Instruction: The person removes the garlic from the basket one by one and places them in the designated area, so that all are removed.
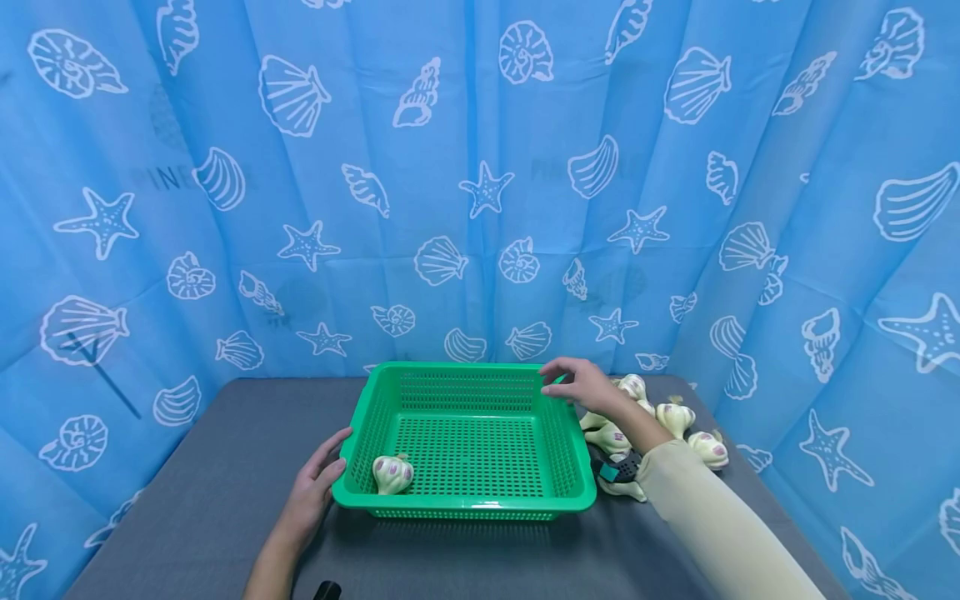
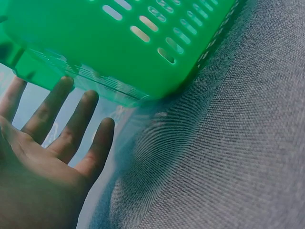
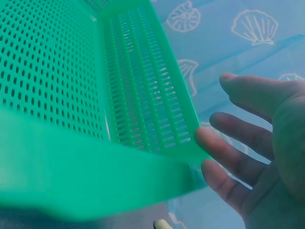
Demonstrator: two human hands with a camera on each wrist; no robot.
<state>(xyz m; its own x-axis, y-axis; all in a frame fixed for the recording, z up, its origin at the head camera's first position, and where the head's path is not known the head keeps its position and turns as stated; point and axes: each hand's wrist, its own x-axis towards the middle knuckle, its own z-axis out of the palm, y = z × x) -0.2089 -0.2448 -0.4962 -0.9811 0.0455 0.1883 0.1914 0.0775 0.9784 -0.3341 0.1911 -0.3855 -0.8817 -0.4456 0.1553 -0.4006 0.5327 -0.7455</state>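
A green plastic basket with slotted walls sits on the grey table. One garlic bulb, white with purple marks, lies in its front left corner. At the basket's left rim is my left hand, its fingers extended and touching or very near the edge; the left wrist view shows these fingers spread beside the green wall. My right hand hovers at the back right corner with nothing in it. In the right wrist view its fingers are loosely extended, their tips close to the rim.
Several garlic bulbs are heaped right of the basket, partly hidden by the right forearm. More bulbs lie farther right. A blue shell-patterned curtain hangs behind the grey table. A small black object shows at the bottom edge.
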